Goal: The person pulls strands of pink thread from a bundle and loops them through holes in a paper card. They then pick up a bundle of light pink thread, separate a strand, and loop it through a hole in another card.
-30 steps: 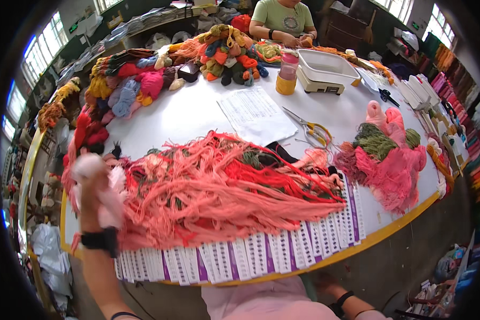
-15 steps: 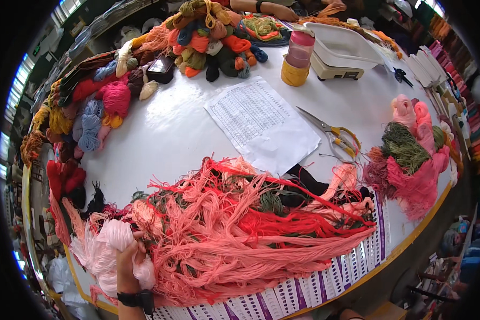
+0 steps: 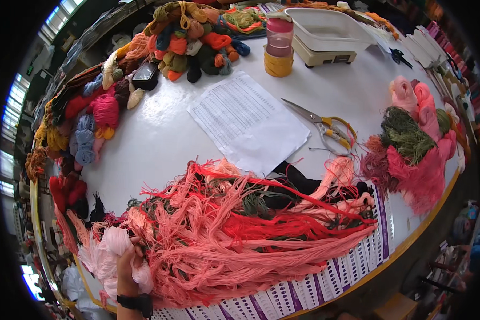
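Observation:
My left hand (image 3: 127, 266), with a dark band at the wrist, grips a bundle of pale pink yarn (image 3: 114, 240) at the table's lower left. Its fingers curl into the strands and are partly hidden by them. Against that hand lies a wide tangled heap of coral pink yarn (image 3: 197, 250). Bright red strands (image 3: 272, 226) and dark green ones run through the heap. Beneath its front edge show several white cards with purple bands and rows of holes (image 3: 298, 293). My right hand is out of view.
Printed sheets (image 3: 245, 120) lie mid-table beside yellow-handled scissors (image 3: 325, 125). Behind stand a pink-lidded jar (image 3: 279, 40) and a scale with a white tub (image 3: 325, 32). Yarn piles line the back left (image 3: 197, 42) and the right (image 3: 416, 144). A yellow edge (image 3: 426, 226) borders the table.
The view has shifted slightly, so the far things sit higher and further left. The other person's arm at the back has left the view. My left hand still holds the pale pink yarn.

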`<move>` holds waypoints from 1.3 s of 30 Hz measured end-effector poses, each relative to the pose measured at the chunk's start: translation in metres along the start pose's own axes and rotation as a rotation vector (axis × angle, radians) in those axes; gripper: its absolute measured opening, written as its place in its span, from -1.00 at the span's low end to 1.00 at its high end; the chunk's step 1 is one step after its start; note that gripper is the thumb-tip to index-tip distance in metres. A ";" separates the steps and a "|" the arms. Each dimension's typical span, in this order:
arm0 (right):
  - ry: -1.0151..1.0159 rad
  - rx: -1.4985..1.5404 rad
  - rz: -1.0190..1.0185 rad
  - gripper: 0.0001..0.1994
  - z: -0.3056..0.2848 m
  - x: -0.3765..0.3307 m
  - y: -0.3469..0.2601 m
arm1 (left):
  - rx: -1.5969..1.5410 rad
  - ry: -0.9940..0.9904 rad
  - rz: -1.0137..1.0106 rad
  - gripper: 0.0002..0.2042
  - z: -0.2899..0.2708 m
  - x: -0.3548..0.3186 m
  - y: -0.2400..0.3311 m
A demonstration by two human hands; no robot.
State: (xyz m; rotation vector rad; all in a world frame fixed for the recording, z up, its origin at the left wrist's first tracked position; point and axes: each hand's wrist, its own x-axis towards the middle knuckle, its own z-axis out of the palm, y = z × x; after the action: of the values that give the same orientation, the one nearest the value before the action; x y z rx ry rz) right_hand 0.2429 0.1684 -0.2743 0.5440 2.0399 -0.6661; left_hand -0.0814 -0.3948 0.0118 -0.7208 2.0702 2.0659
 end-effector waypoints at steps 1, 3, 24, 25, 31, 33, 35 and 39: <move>-0.001 -0.008 -0.008 -0.42 0.000 0.003 0.002 | -0.018 -0.023 -0.006 -0.61 -0.004 0.002 -0.002; 0.000 -0.002 -0.005 -0.42 0.002 0.002 0.005 | -0.033 -0.037 -0.008 -0.62 -0.007 0.003 -0.008; -0.275 -0.439 -0.205 -0.42 -0.007 -0.010 0.085 | -0.363 -0.140 0.363 -0.56 -0.016 -0.008 -0.007; -0.389 -0.549 -0.248 -0.42 -0.015 -0.007 0.089 | -0.381 -0.167 0.360 -0.55 -0.017 -0.021 0.011; -0.501 -0.565 -0.880 -0.71 -0.198 -0.193 -0.111 | -0.491 -0.270 0.383 -0.55 0.014 -0.096 0.056; -0.313 -0.350 -1.241 -0.74 -0.237 -0.239 -0.180 | -0.463 -0.160 0.267 -0.54 0.043 -0.118 0.057; -0.237 -0.297 -1.245 -0.76 -0.251 -0.268 -0.255 | -0.617 -0.336 0.133 -0.53 0.030 -0.120 0.037; -0.067 0.094 -1.547 -0.78 -0.207 -0.225 -0.401 | -0.603 -0.339 0.088 -0.51 0.058 -0.115 0.014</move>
State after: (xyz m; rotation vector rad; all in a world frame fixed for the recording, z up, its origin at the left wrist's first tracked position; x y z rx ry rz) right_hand -0.0139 -0.0304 0.1119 -1.1730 2.0626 -1.5717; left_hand -0.0007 -0.3114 0.0693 -0.3015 1.3265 2.6652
